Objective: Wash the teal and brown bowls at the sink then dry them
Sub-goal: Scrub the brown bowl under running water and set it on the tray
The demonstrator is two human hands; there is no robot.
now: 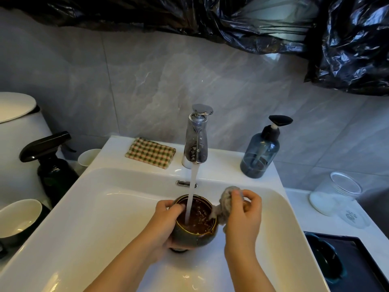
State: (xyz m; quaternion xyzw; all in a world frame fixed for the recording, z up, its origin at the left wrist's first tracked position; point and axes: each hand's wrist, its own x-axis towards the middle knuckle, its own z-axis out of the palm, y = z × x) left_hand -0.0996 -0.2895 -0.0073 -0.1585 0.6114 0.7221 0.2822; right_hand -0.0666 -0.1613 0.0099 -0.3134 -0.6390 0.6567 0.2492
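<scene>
A checked cloth (150, 153) lies folded on the sink's (105, 207) back ledge, probably kept for drying. Mid-basin, the left hand (166, 216) clasps the brown bowl (190, 239) at its rim, steadying it upright under the tap's stream (192, 192). The right hand (242, 216) pinches a grey rag (225, 199) against the bowl's right rim. The teal bowl (326, 258) waits on a dark tray (362, 260) right of the sink's front-right corner.

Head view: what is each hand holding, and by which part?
The left hand grips the brown bowl by its left wall, thumb over the rim. The right hand pinches a grey cloth near its upper end.
</scene>
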